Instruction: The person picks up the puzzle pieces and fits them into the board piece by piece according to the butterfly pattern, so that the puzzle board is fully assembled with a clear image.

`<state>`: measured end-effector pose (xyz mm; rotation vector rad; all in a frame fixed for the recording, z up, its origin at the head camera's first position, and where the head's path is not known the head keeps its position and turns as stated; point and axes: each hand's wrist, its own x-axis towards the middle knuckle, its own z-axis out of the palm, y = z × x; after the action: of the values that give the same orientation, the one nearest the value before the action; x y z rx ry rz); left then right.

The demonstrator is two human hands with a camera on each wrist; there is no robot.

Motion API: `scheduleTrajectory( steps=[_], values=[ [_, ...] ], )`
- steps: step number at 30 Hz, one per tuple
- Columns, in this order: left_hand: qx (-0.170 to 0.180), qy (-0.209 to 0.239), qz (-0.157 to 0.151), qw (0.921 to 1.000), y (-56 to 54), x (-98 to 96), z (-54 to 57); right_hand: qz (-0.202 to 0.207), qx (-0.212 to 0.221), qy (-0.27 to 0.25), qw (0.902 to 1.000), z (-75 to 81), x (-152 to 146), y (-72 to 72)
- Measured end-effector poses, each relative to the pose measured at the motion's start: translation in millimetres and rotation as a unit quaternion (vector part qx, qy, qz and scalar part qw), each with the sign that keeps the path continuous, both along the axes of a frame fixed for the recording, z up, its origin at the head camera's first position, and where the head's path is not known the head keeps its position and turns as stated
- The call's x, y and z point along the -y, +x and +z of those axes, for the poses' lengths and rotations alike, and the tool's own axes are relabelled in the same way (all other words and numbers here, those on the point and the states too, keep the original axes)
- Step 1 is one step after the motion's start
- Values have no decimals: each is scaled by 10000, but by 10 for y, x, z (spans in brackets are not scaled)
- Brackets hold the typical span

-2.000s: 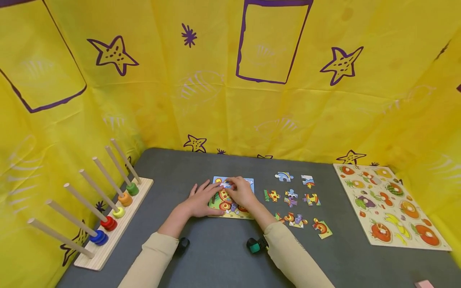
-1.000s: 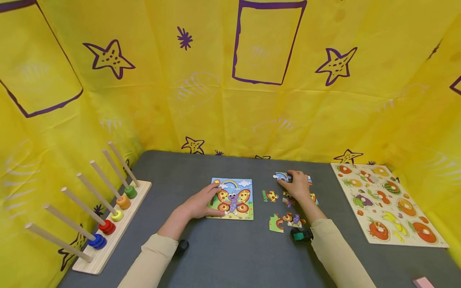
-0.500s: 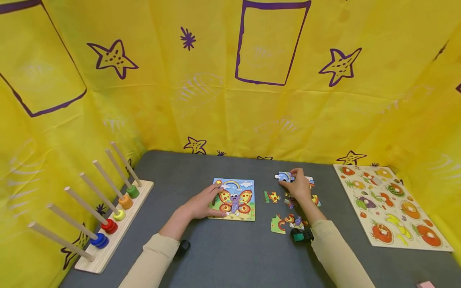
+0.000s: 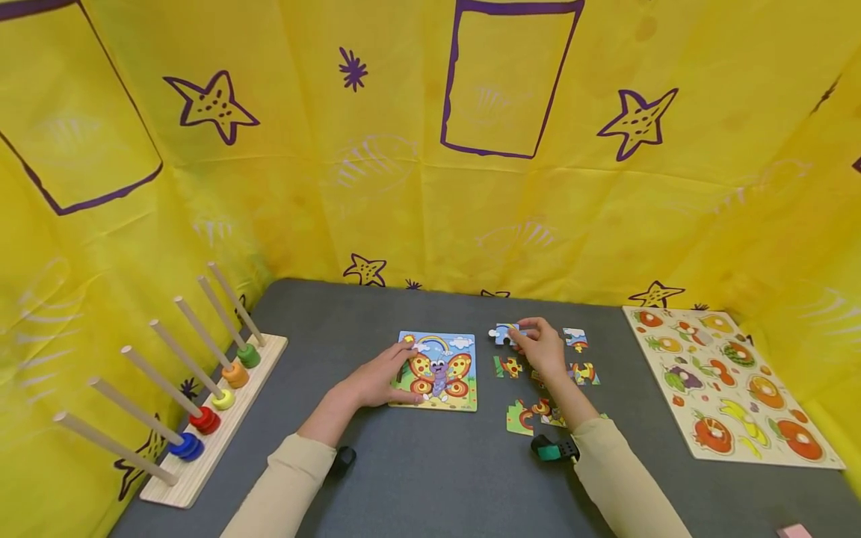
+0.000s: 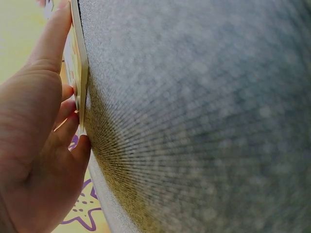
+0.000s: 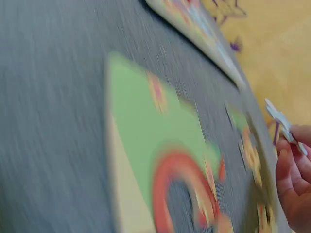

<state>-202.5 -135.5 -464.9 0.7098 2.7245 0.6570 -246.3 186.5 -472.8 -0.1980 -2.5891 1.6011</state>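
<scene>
A square butterfly picture board point(image 4: 444, 370) with a rainbow and clouds lies flat on the dark table. My left hand point(image 4: 373, 379) rests over its left side, fingers spread, thumb by the lower edge; in the left wrist view, the fingers touch the board's edge. Between thumb and fingertips, my right hand point(image 4: 545, 351) pinches a blue jigsaw piece point(image 4: 503, 333) with part of a rainbow. The right wrist view shows this piece raised above the table. Below that hand lie loose jigsaw pieces, among them a green-and-red one point(image 4: 520, 417); the forearm partly hides others.
At the left stands a wooden peg rack point(image 4: 229, 418) with coloured rings on upright pegs. A fruit puzzle board point(image 4: 729, 388) lies at the right. Yellow cloth point(image 4: 377, 209) hangs behind the table. A pink block point(image 4: 795, 531) shows at the bottom right edge.
My right hand has left the butterfly board, gone right to the loose pieces, and picked up the rainbow piece. It now carries it leftward. The left hand has stayed at the board.
</scene>
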Motion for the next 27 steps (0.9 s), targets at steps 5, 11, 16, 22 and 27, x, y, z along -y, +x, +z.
scheduleTrajectory(
  steps=[5,11,16,22,27],
  values=[
    [14,-20,11,10000,-8,8,-13,198,178,-311,9992,33,265,49],
    [-3,60,-48,10000,-6,12,-16,409,300,-482,9975,47,549,88],
    [39,71,-60,9999,-8,3,-16,470,321,-438,9974,25,738,105],
    [132,2,49,9999,-9,0,-9,677,207,-420,9966,3,926,102],
    [149,10,53,9999,-3,2,7,710,160,-592,9956,-37,1038,76]
  ],
)
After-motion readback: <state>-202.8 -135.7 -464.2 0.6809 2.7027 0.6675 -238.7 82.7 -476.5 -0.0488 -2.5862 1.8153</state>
